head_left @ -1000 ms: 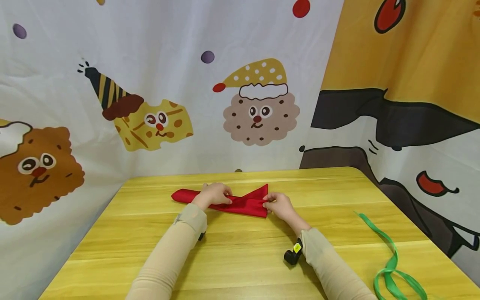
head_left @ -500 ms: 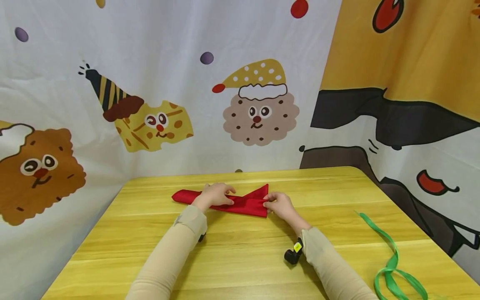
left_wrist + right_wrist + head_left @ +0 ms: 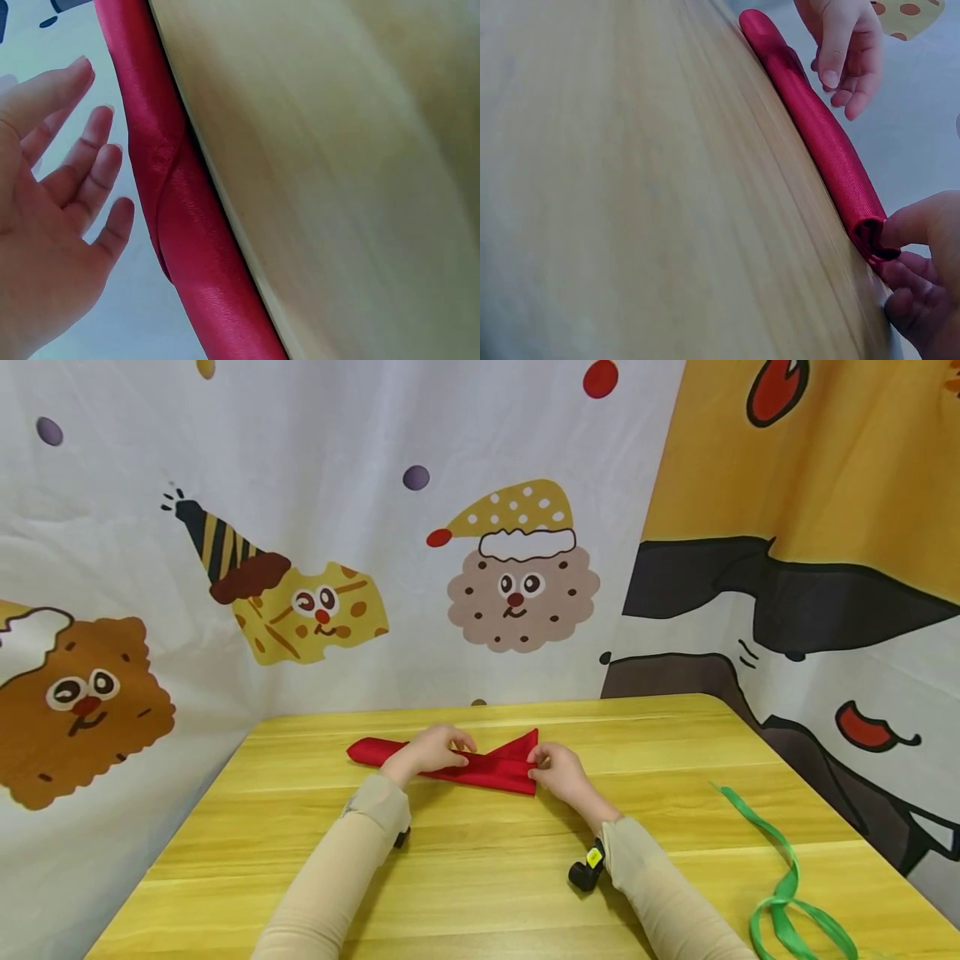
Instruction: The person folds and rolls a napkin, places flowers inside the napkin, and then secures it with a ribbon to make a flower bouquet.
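Note:
A strip of shiny red cloth (image 3: 495, 772), folded and rolled lengthwise, lies across the far part of the table. Its right end spreads into a raised pointed corner; in the right wrist view that end of the roll (image 3: 832, 154) looks hollow. My right hand (image 3: 561, 774) pinches the right end between thumb and fingers. Over the middle of the cloth hovers my left hand (image 3: 437, 750), its fingers loosely bent. In the left wrist view these fingers (image 3: 97, 176) stand apart from the roll (image 3: 180, 202) and grip nothing.
A curled green ribbon (image 3: 783, 889) lies on the right side of the wooden table (image 3: 480, 868). Behind the table's far edge hangs a curtain (image 3: 345, 527) printed with cartoon figures. A small black camera (image 3: 587, 870) sits at my right wrist.
My left hand's fingers have lifted off and spread a little from the cloth. The right hand stays at the right end, and the cloth has hardly moved.

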